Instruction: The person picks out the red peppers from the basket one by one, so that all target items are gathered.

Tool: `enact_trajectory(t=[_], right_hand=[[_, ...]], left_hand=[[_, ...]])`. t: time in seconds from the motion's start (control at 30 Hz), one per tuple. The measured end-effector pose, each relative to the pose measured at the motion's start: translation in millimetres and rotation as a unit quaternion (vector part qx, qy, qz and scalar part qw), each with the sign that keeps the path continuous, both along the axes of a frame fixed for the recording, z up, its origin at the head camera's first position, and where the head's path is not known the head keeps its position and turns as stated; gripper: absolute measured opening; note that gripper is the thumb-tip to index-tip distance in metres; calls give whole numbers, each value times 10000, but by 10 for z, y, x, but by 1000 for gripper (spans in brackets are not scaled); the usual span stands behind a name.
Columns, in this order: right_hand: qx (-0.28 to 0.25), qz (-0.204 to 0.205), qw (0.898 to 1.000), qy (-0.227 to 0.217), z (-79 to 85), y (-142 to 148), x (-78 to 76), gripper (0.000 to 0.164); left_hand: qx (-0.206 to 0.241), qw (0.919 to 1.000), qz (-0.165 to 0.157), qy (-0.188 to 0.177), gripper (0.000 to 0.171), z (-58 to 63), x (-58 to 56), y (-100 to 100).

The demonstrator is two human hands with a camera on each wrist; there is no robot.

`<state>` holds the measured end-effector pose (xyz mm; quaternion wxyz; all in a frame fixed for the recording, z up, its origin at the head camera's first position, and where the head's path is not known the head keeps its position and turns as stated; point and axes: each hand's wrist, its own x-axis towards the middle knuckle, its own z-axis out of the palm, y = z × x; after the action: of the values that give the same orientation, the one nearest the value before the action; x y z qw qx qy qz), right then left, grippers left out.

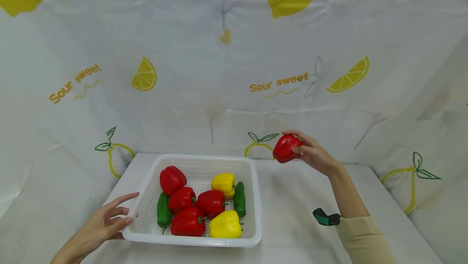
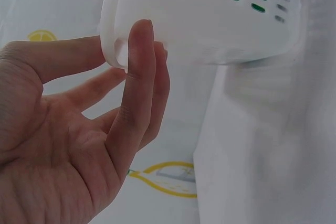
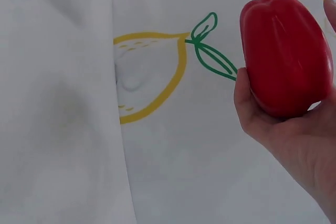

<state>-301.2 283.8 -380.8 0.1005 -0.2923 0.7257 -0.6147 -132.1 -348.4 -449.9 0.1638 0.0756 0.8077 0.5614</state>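
My right hand (image 1: 314, 155) holds a red bell pepper (image 1: 287, 148) in the air, right of the basket and above the back of the table. In the right wrist view that pepper (image 3: 286, 53) sits between thumb and fingers. At the left rim of a white plastic basket (image 1: 257, 215), my left hand (image 1: 100, 224) grips the edge; the left wrist view has the thumb over the rim and fingers beneath it. Inside the basket lie several red bell peppers (image 1: 188, 222), two yellow bell peppers (image 1: 224, 224) and two green peppers (image 1: 239, 200), long and slim.
The basket stands on a white-covered table (image 1: 292, 215), left of its middle. Behind the table hangs a white curtain (image 1: 204, 105) printed with lemons. A dark strap end (image 1: 326, 217) sticks out at the right sleeve (image 1: 362, 235).
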Motion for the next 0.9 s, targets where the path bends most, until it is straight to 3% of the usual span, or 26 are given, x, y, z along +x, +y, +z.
enact_trajectory(t=[0.13, 0.23, 0.6, 0.9], right_hand=[[699, -807, 9942, 83, -30, -2, 36, 59], [1034, -1075, 9888, 91, -57, 9, 49, 71], [1508, -718, 9860, 18, -240, 106, -10, 87], [1709, -457, 9819, -681, -500, 139, -93, 96]], left_hand=[[31, 10000, -45, 9, 58, -16, -10, -7], [107, 9999, -89, 46, 59, -16, -11, -9], [53, 10000, -23, -14, 59, -12, -6, -19], [70, 9999, 72, -22, 58, 23, 12, 5]])
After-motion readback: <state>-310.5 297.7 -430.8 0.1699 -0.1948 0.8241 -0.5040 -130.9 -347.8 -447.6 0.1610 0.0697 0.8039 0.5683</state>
